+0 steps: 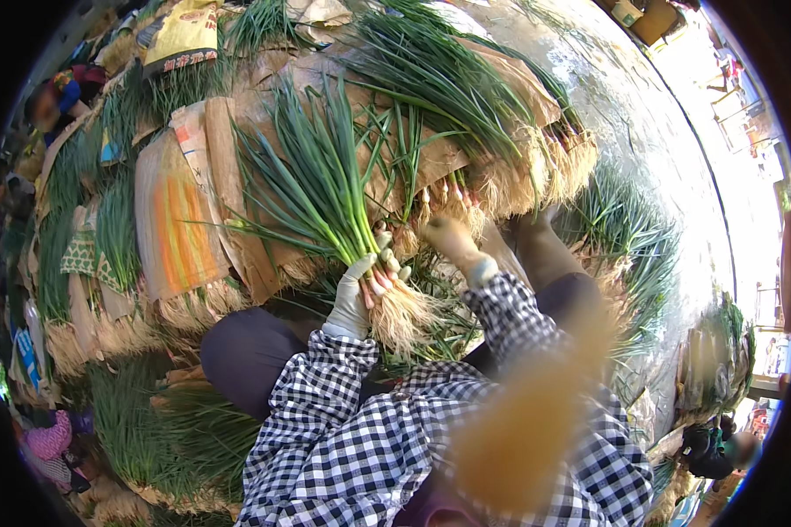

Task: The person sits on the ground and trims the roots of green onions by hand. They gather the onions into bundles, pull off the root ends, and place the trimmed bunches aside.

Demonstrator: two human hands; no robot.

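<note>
My left hand [354,296], in a whitish glove, is closed around a bunch of spring onions [333,197]. Their long green leaves fan up and away from me. Pinkish bulbs poke out past my fingers, and a tangle of pale roots [405,316] hangs towards my lap. Just to the right, my right hand [451,242] is blurred, with its fingers curled beside the roots of more spring onions [458,194] at the edge of a pile. Whether anything is between those fingers cannot be made out.
Brown sacking [257,151] lies over the pile before me. A thick heap of spring onions [435,72] rests on top. More bundles [633,244] lie on the pale ground at right. Loose leaves [445,336] litter the space between my knees. Other people [49,435] are at the edges.
</note>
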